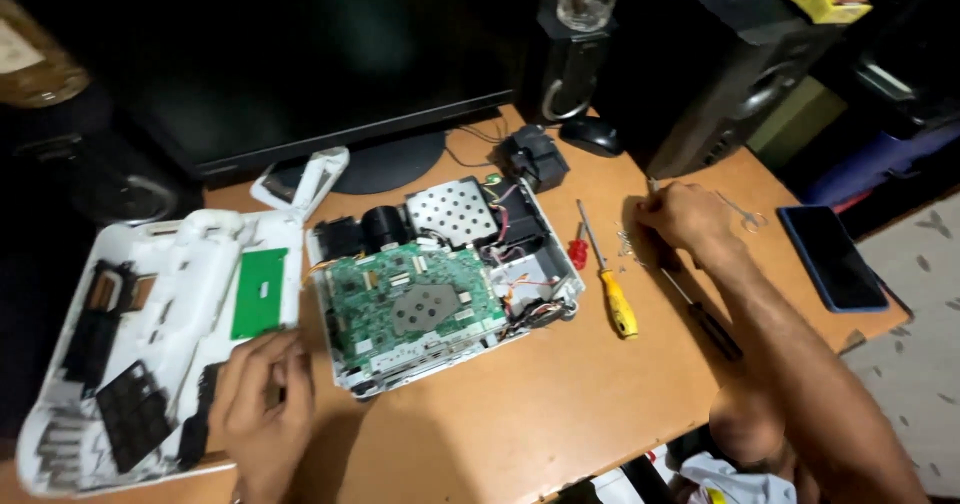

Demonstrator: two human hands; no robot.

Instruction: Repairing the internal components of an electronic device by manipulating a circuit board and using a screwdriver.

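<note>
On the brown wooden surface point(560, 404), the left hand point(262, 404) rests with curled fingers on the edge of the detached white plastic cover point(160, 334), beside the opened white device with its green circuit board point(415, 299). The right hand point(685, 219) sits past the yellow-handled screwdriver point(610, 289), fingers pinched together over small metal screws point(628, 246); what they grip I cannot tell.

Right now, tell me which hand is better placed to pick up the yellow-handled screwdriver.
Probably the right hand: it rests on the desk just beside the screwdriver. The left hand is across the opened device, on the white cover.

Dark monitor point(300, 54) behind; black mouse point(592, 134) beside a speaker point(720, 84); phone point(832, 258) at the desk edge.
</note>
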